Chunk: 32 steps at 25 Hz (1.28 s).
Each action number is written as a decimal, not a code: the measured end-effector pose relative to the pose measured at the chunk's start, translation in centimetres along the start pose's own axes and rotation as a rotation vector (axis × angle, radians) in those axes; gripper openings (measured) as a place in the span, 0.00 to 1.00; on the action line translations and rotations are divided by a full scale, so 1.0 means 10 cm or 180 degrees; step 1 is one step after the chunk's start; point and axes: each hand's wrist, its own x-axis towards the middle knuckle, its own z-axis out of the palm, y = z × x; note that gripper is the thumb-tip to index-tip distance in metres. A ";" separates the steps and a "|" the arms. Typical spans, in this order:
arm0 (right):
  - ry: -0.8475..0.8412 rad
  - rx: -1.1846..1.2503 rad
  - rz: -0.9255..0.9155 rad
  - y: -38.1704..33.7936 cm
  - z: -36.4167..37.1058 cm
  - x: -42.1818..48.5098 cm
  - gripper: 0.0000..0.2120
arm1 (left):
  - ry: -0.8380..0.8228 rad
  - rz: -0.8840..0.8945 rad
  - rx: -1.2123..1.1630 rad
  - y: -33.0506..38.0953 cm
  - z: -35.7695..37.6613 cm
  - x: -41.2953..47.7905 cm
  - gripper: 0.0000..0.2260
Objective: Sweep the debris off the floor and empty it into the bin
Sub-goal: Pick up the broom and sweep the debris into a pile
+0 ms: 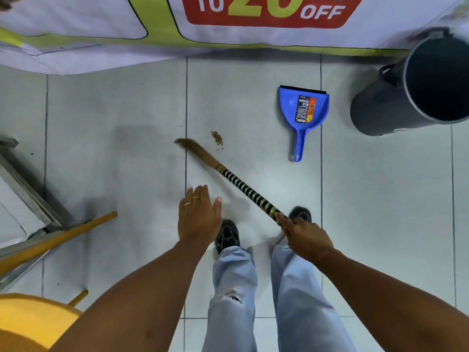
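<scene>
A small pile of brown debris (217,138) lies on the pale tiled floor (114,174). My right hand (303,237) grips the end of a broom (238,185) with a black-and-green striped handle. Its brown bristles (189,146) are blurred, just left of the debris. My left hand (199,215) hovers open, palm down, holding nothing. A blue dustpan (303,113) lies flat on the floor to the right of the debris, handle towards me. A dark grey bin (416,85) stands at the far right, its mouth open.
A white and green banner (228,26) with a red discount sign runs along the far side. A metal frame (28,199) and a yellow wooden pole (58,240) sit at the left. A yellow object (30,323) fills the lower left corner. My shoes (228,235) stand below the broom.
</scene>
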 end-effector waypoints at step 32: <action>0.1536 0.2549 0.2175 2.89 -0.33 1.34 0.25 | -0.0412 -0.0429 -0.0421 3.26 1.52 2.14 0.29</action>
